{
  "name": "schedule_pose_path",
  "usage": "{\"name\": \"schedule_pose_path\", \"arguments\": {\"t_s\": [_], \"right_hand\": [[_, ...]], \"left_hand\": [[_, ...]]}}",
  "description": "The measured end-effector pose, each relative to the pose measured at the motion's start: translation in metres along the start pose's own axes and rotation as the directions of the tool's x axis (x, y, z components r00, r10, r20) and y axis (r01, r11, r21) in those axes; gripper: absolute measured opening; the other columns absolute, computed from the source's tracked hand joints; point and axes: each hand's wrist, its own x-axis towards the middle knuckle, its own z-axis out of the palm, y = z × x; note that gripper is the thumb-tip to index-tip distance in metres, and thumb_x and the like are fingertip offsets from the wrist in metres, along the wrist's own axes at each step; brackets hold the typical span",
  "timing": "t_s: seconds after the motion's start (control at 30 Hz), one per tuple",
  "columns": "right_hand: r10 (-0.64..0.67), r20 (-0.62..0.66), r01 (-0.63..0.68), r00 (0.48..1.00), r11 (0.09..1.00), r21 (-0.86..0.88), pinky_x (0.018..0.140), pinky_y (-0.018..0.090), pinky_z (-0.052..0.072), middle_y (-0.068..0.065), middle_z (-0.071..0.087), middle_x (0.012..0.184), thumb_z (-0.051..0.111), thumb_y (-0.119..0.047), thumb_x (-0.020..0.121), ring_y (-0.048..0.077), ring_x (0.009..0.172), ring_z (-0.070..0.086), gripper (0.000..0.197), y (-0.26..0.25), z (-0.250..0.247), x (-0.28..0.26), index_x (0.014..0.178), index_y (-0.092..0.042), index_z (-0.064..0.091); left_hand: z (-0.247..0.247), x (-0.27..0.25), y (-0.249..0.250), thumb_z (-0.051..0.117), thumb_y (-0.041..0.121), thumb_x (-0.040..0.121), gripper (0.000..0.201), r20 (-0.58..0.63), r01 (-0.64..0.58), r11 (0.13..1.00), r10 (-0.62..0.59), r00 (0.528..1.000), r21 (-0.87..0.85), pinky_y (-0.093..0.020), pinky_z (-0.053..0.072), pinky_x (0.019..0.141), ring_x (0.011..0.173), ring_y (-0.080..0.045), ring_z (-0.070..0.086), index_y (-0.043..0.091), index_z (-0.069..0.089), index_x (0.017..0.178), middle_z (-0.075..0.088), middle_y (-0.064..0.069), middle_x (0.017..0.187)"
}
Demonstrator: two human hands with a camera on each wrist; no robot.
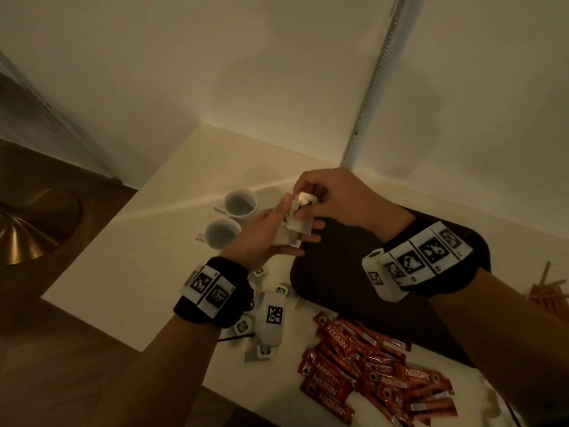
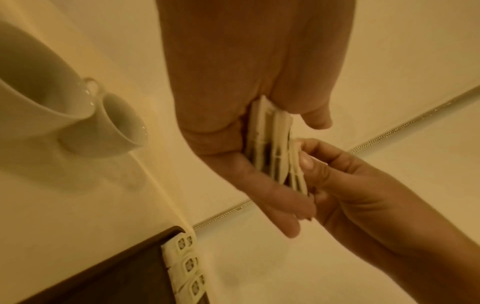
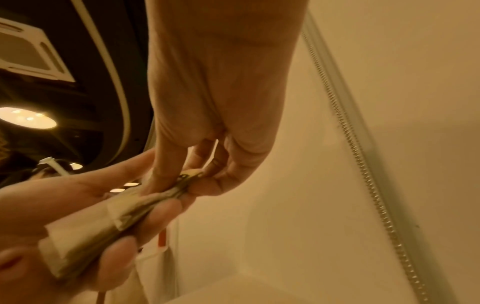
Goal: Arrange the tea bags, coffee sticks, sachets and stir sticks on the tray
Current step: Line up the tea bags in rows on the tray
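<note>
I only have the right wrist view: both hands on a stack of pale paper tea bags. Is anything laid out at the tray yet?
Observer: Yes. The left wrist view shows three white tagged tea bags in a row along the edge of the dark brown tray.
Operator: Where are the coffee sticks?
Observer: The red foil coffee sticks lie in a loose pile on the white counter, by the tray's near edge.
Operator: And the stir sticks?
Observer: The thin pink stir sticks lie on the counter to the tray's right.
</note>
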Motion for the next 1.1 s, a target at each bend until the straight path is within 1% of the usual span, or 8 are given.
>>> {"name": "schedule_pose_path", "arguments": {"t_s": [0.2, 0.37, 0.5, 0.63, 0.73, 0.8, 0.93, 1.1], "right_hand": [[0.046, -0.110, -0.050, 0.993, 0.998, -0.037, 0.066, 0.006, 0.042, -0.002, 0.064, 0.083, 0.072, -0.020, 0.081, -0.003, 0.066, 0.055, 0.022, -0.005, -0.032, -0.002, 0.103, -0.021, 0.070], [0.029, -0.111, -0.027, 0.993, 0.999, 0.021, 0.068, 0.012, 0.048, -0.007, 0.067, 0.075, 0.076, -0.021, 0.076, 0.001, 0.068, 0.062, 0.012, -0.032, -0.057, -0.005, 0.086, -0.017, 0.071], [-0.016, -0.102, 0.004, 0.995, 0.993, -0.120, 0.063, 0.010, 0.043, -0.011, 0.063, 0.070, 0.076, -0.030, 0.076, 0.001, 0.063, 0.056, 0.011, -0.049, -0.067, -0.002, 0.082, -0.022, 0.070], [0.001, -0.059, -0.017, 0.998, 0.963, -0.268, 0.055, 0.008, 0.040, -0.013, 0.057, 0.064, 0.074, -0.034, 0.078, -0.003, 0.054, 0.051, 0.017, -0.057, -0.073, 0.002, 0.081, -0.017, 0.069], [0.006, -0.001, -0.006, 1.000, 0.912, -0.410, 0.049, 0.010, 0.035, -0.013, 0.048, 0.055, 0.067, -0.038, 0.084, 0.000, 0.048, 0.049, 0.025, -0.062, -0.076, 0.004, 0.071, -0.018, 0.061], [0.005, 0.011, 0.002, 1.000, 0.865, -0.502, 0.051, 0.018, 0.032, -0.011, 0.044, 0.052, 0.060, -0.039, 0.088, 0.005, 0.047, 0.043, 0.032, -0.064, -0.078, 0.004, 0.064, -0.020, 0.053], [-0.001, 0.001, 0.001, 1.000, 0.823, -0.567, 0.051, 0.027, 0.029, -0.003, 0.040, 0.049, 0.054, -0.041, 0.091, 0.012, 0.046, 0.039, 0.044, -0.065, -0.082, 0.005, 0.054, -0.018, 0.044], [0.043, -0.018, -0.045, 0.999, 0.809, -0.586, 0.050, 0.024, 0.033, -0.005, 0.049, 0.045, 0.055, -0.048, 0.089, 0.008, 0.041, 0.044, 0.048, -0.066, -0.085, 0.004, 0.049, -0.021, 0.053]], "left_hand": [[0.012, 0.014, 0.006, 0.054, 0.041, 0.085, 0.036, -0.042, -0.124, 0.991, 0.122, 0.992, -0.050, -0.024, 0.054, 0.064, 0.097, -0.022, 0.069, 0.020, 0.060, 0.114, 0.071, -0.001, 0.109], [0.019, 0.023, -0.001, 0.060, 0.010, 0.090, 0.014, -0.146, -0.222, 0.966, 0.202, 0.968, -0.133, -0.022, 0.052, 0.061, 0.079, -0.013, 0.068, 0.018, 0.062, 0.101, 0.072, 0.005, 0.088], [0.028, 0.024, 0.002, 0.060, 0.019, 0.083, 0.019, -0.107, -0.256, 0.932, 0.235, 0.966, -0.258, -0.021, 0.053, 0.062, 0.084, -0.012, 0.069, 0.019, 0.061, 0.101, 0.073, 0.006, 0.092], [0.033, 0.024, 0.007, 0.055, 0.032, 0.080, 0.029, -0.122, -0.253, 0.874, 0.222, 0.967, -0.414, -0.020, 0.053, 0.063, 0.093, -0.012, 0.069, 0.021, 0.059, 0.106, 0.073, 0.006, 0.098], [0.035, 0.025, 0.011, 0.056, 0.034, 0.078, 0.033, -0.121, -0.249, 0.863, 0.218, 0.968, -0.439, -0.021, 0.054, 0.062, 0.095, -0.015, 0.069, 0.018, 0.058, 0.107, 0.073, 0.005, 0.097], [0.036, 0.026, 0.013, 0.057, 0.034, 0.077, 0.035, -0.124, -0.247, 0.858, 0.214, 0.969, -0.450, -0.020, 0.053, 0.059, 0.090, -0.014, 0.070, 0.017, 0.055, 0.107, 0.073, 0.005, 0.093], [0.038, 0.026, 0.016, 0.056, 0.036, 0.077, 0.034, -0.105, -0.246, 0.859, 0.222, 0.969, -0.449, -0.018, 0.053, 0.058, 0.085, -0.011, 0.070, 0.016, 0.056, 0.104, 0.073, 0.006, 0.090], [0.041, 0.022, 0.016, 0.056, 0.030, 0.078, 0.026, -0.039, -0.203, 0.870, 0.207, 0.977, -0.449, -0.018, 0.053, 0.058, 0.081, -0.012, 0.070, 0.018, 0.060, 0.100, 0.074, 0.004, 0.090]]}}
